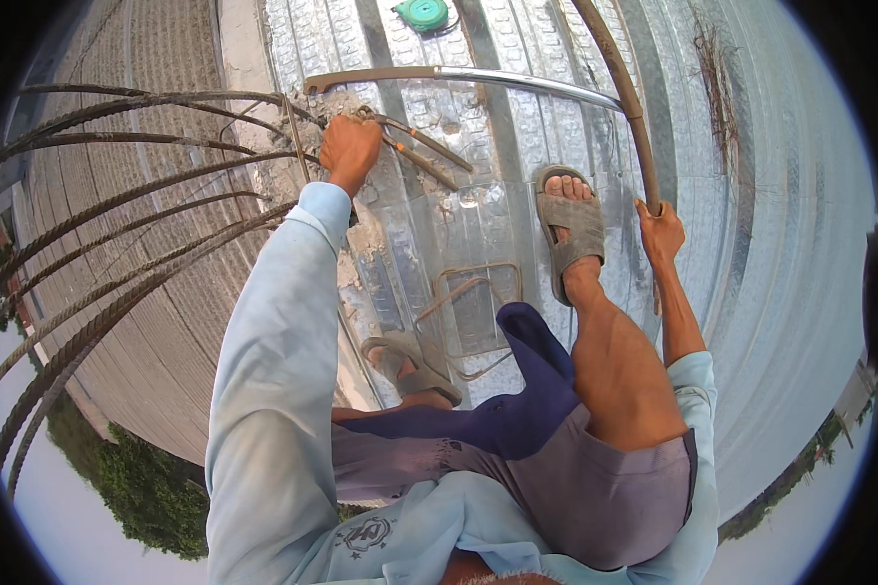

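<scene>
My left hand (349, 151) is closed in a fist around the end of a ribbed steel rebar (195, 171), at the edge of broken concrete. Close beside it lie pincers (424, 146) with orange-brown handles, their jaws partly behind my fingers. To the right, my right hand (661, 232) grips a long, rusty, curved pipe (615, 73) near its lower end. A bar (527, 83), part shiny silver and part rusty, with a hooked left end, lies across the metal sheeting; its right end meets the pipe.
Several long rebars (59, 370) bend out to the left over a corrugated roof (137, 292). A green tape measure (422, 14) lies at the top. Bent wire stirrups (478, 268) rest between my sandalled feet. Thin rusty wires (717, 83) lie to the right on the ribbed metal decking (790, 244).
</scene>
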Tool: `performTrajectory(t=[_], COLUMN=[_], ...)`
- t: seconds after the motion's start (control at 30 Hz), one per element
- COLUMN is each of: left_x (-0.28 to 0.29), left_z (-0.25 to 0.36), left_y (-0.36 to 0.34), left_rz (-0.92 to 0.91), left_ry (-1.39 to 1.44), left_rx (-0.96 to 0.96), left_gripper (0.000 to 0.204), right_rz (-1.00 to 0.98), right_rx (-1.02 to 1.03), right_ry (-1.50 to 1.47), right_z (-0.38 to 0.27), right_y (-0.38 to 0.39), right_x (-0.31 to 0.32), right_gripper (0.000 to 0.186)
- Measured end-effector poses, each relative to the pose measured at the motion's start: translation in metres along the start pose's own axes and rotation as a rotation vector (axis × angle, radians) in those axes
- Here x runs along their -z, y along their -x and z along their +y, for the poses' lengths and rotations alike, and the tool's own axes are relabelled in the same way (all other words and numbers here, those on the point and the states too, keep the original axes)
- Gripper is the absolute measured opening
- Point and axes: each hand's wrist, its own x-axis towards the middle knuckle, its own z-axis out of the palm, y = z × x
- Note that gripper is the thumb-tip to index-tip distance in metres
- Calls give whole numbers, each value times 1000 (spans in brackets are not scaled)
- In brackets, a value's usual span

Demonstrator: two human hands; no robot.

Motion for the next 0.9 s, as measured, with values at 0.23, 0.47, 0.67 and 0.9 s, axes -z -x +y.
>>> performTrajectory(t=[0.23,0.47,0.67,0.9], left_x=[13,50,51,-14], left_z=[-38,-102,-145,-241], left_y=[65,174,179,137], left_rz=[-487,-433,-290,140], left_ry=[1113,1177,1488,1644], left_rx=[-266,-627,-493,64], left_gripper=[23,27,23,21], right_rz=[-165,-426,-1090,-1114], right_rx=[92,792,950,257], right_ry=[200,-161,-345,-965], right_z=[-9,-235,-379,-415], right_y=[9,79,155,259], right_x=[-2,148,122,-19], right_gripper=[43,60,63,20])
